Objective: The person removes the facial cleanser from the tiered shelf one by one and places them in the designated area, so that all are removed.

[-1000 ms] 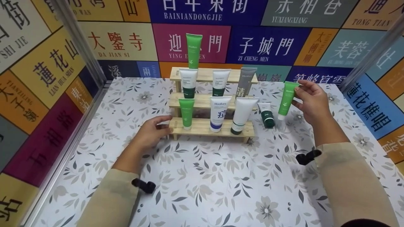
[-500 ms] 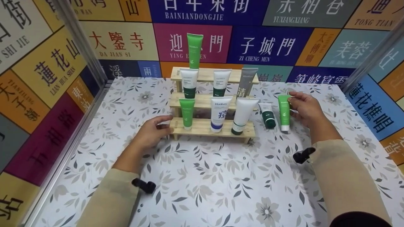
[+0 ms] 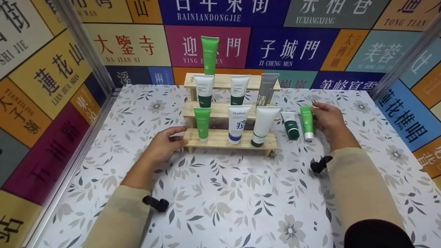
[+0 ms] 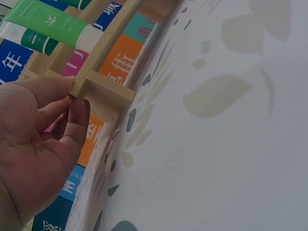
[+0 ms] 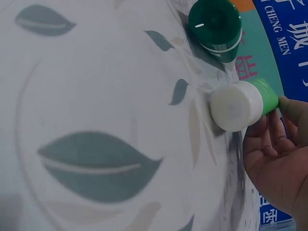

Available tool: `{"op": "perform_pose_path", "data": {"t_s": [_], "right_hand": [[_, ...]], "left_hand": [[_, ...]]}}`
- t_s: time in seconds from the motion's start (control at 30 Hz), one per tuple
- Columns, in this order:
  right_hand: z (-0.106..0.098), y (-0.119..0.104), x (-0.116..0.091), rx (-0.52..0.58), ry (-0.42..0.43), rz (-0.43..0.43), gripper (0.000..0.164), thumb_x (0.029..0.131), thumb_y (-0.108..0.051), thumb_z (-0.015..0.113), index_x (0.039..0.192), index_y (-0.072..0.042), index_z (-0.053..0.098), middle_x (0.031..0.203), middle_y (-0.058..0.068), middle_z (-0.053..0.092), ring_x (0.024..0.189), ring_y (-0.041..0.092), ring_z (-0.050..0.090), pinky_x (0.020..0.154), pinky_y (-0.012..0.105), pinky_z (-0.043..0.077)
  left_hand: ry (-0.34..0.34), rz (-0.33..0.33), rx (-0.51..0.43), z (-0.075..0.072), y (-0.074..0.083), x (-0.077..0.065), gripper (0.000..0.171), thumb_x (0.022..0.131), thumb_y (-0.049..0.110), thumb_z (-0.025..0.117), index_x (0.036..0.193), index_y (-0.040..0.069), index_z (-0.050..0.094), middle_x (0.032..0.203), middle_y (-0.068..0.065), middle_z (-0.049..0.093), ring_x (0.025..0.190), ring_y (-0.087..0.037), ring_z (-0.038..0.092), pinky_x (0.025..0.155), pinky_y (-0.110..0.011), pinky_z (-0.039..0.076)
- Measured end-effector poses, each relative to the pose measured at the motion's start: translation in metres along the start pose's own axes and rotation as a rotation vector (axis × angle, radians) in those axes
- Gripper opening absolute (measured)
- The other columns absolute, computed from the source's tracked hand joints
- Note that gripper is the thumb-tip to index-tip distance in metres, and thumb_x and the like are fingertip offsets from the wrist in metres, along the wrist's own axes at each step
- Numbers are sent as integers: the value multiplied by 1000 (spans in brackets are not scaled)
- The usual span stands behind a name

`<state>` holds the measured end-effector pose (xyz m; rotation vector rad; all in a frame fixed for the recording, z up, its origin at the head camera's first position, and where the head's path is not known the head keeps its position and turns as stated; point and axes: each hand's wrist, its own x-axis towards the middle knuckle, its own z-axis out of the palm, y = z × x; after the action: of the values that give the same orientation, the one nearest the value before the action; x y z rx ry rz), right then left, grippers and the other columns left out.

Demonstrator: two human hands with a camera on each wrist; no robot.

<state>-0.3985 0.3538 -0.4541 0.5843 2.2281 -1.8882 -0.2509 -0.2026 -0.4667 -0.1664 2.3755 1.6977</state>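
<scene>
A three-tier wooden display stand (image 3: 220, 141) holds upright squeeze tubes. My left hand (image 3: 167, 144) pinches the left end of its lowest step; in the left wrist view, my fingers (image 4: 77, 122) close on the corner of the wood. To the right of the stand, a green squeeze tube (image 3: 307, 122) with a white cap (image 5: 236, 106) lies on the tablecloth. My right hand (image 3: 327, 117) grips it near its flat top end, fingertips along its right side. Just left of it lies a white and dark green tube (image 3: 290, 125).
The bottom step bears a small green tube (image 3: 203, 124), a white and blue tube (image 3: 237, 124) and a white tube (image 3: 264, 125). Higher up stand two white-and-green tubes, a grey tube (image 3: 268, 89) and a green tube (image 3: 209, 55). Printed panels (image 3: 210, 44) wall the table.
My right hand has brought the green tube down and left, laying it beside the white and dark green tube. The left hand stays at the stand.
</scene>
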Motion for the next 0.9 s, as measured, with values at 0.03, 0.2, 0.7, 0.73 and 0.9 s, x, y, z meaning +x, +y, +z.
{"op": "perform_pose_path", "data": {"t_s": [0.03, 0.2, 0.7, 0.73, 0.9], "right_hand": [[1, 1, 1, -9, 8, 5, 57, 107, -31, 65, 161, -26, 49, 130, -12, 61, 118, 9, 60, 94, 23, 57], [4, 5, 7, -60, 47, 9, 55, 108, -28, 63, 162, -23, 49, 130, -8, 62, 111, 9, 63, 90, 22, 59], [6, 3, 2, -117, 66, -6, 55, 110, -27, 60, 162, -19, 47, 128, -3, 66, 103, 7, 67, 86, 23, 61], [6, 3, 1, -115, 65, -10, 55, 109, -27, 60, 162, -19, 47, 126, -3, 67, 102, 7, 68, 85, 23, 62], [7, 4, -1, -106, 57, -23, 55, 110, -27, 59, 163, -18, 47, 129, 0, 67, 104, 8, 69, 86, 24, 62]], "left_hand": [[0, -4, 5, 0, 0, 0, 55, 100, 17, 74, 152, 26, 60, 142, -9, 66, 125, -22, 62, 87, -31, 58], [-2, -6, 15, 1, 1, 0, 55, 100, 16, 73, 152, 27, 60, 140, -9, 66, 123, -22, 62, 86, -31, 58], [-6, 24, -11, 1, -1, 1, 56, 99, 14, 75, 152, 21, 61, 149, -8, 64, 131, -24, 62, 95, -32, 58], [-4, 29, -15, 1, -1, 1, 55, 99, 14, 75, 152, 20, 61, 150, -7, 63, 132, -24, 61, 96, -32, 58], [1, 4, 7, 0, 0, 0, 55, 99, 16, 75, 152, 23, 60, 150, -3, 63, 133, -23, 61, 97, -33, 58]]}}
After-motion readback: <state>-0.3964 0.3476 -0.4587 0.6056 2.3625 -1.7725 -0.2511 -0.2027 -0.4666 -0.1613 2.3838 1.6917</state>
